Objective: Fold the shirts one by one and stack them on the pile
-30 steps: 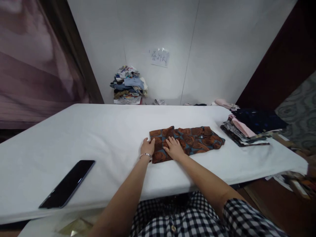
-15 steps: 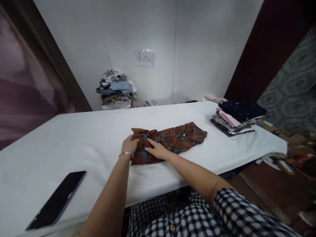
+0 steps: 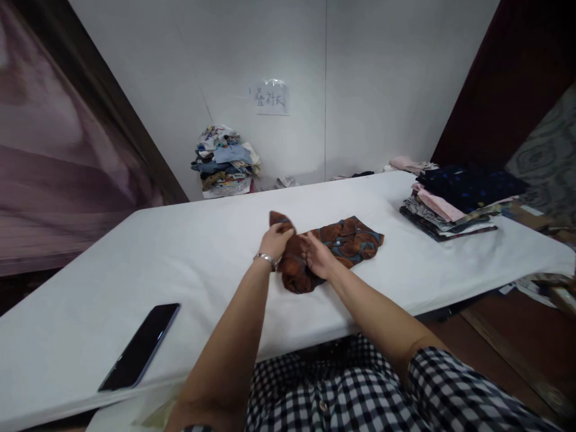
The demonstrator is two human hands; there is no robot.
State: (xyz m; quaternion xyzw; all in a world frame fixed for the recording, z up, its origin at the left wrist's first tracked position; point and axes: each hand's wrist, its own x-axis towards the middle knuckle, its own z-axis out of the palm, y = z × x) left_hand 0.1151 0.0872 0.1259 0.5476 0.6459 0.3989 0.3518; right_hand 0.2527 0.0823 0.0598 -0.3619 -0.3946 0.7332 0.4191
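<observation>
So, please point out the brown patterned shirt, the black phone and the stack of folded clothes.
brown patterned shirt (image 3: 348, 240), head view, flat right part
black phone (image 3: 140, 346), head view, screen middle
stack of folded clothes (image 3: 454, 201), head view, top dark garment

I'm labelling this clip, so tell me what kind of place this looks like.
Probably a clothes-folding workstation: a white padded table, a stack of folded garments on it, and a heap of clothes by the wall.
</observation>
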